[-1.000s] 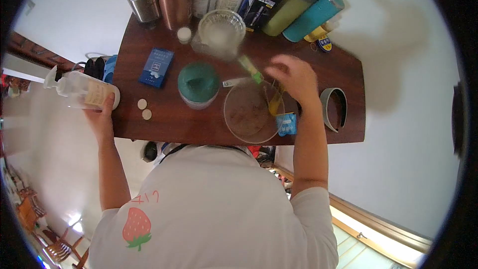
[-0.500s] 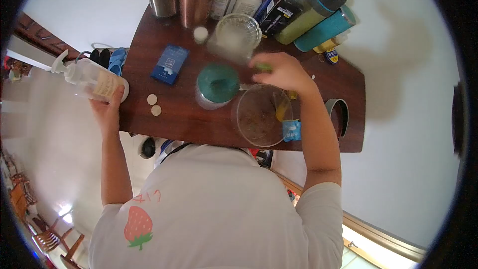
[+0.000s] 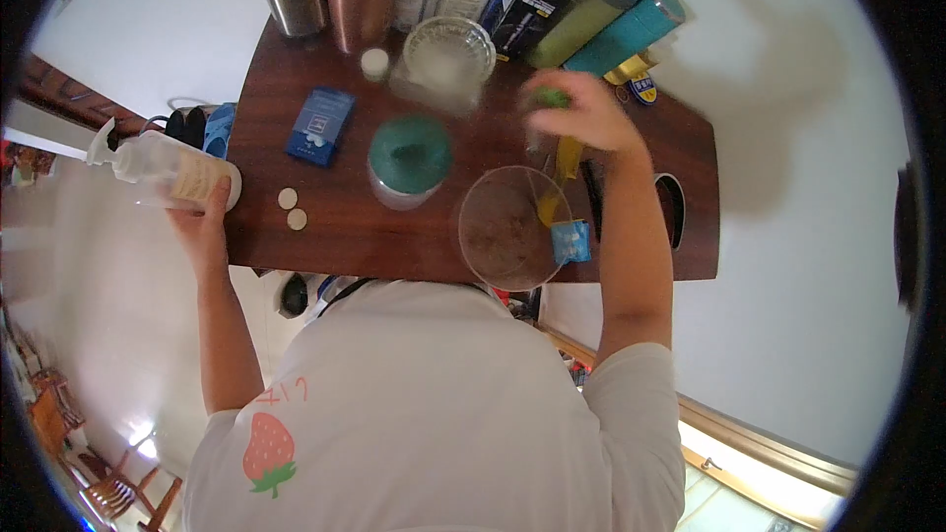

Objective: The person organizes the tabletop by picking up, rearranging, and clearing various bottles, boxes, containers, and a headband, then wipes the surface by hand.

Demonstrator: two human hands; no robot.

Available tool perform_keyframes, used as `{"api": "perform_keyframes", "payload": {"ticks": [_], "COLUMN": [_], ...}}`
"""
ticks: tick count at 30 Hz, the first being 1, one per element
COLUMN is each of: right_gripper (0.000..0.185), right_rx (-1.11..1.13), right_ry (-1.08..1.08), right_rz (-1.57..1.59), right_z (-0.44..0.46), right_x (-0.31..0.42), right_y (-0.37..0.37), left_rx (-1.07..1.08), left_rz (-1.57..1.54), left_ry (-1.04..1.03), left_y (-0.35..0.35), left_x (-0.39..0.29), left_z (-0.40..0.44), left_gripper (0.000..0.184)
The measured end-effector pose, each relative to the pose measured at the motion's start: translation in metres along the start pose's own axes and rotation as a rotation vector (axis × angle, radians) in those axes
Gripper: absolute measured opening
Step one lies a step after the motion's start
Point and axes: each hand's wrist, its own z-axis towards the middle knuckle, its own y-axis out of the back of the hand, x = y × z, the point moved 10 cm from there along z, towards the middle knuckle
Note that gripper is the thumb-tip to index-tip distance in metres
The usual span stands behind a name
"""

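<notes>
A: L hand (image 3: 204, 229) status?
B: Your fingers there are wrapped round the pump bottle (image 3: 179, 173), tipped w/ nozzle end L, by the worktop (image 3: 345, 236)'s L edge.
A: R hand (image 3: 589, 118)?
B: You've got fingers closed on a sm. green item (image 3: 550, 98), blurred, past the clear bowl (image 3: 462, 222)'s far side.
A: Nearby?
B: Blue pkt (image 3: 571, 241) at bowl's R rim; green-lidded jar (image 3: 410, 160) to its L.
</notes>
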Motion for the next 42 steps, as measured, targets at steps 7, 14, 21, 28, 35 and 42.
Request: {"api": "perform_keyframes", "payload": {"ticks": [7, 14, 21, 28, 35, 42], "right_gripper": [0.016, 0.030, 0.042, 0.043, 0.048, 0.039], "right_rx": [-0.299, -0.491, -0.244, -0.246, -0.432, -0.009], "right_ry": [0.055, -0.467, -0.597, -0.717, -0.128, -0.031], "right_rz": [1.214, -0.190, -0.546, -0.549, -0.443, -0.735], "right_z": [-0.086, -0.123, -0.163, -0.172, -0.046, 0.044], "right_x": [-0.041, -0.041, -0.028, -0.049, 0.031, 0.017], "right_y": [0.059, 0.018, -0.036, -0.015, 0.010, -0.045], "left_rx": [-0.019, -0.030, -0.029, -0.029, -0.025, -0.027], "left_rz": [-0.019, -0.005, -0.009, -0.047, -0.040, -0.034], "left_ry": [-0.027, -0.036, 0.014, 0.031, 0.050, 0.058], "left_y": [0.000, -0.002, 0.002, -0.001, -0.002, 0.006], "left_x": [-0.005, -0.011, -0.001, -0.001, -0.002, 0.000], "left_z": [0.003, 0.000, 0.002, -0.001, -0.002, -0.004], "left_gripper": [0.077, 0.070, 0.070, 0.075, 0.069, 0.068]}}
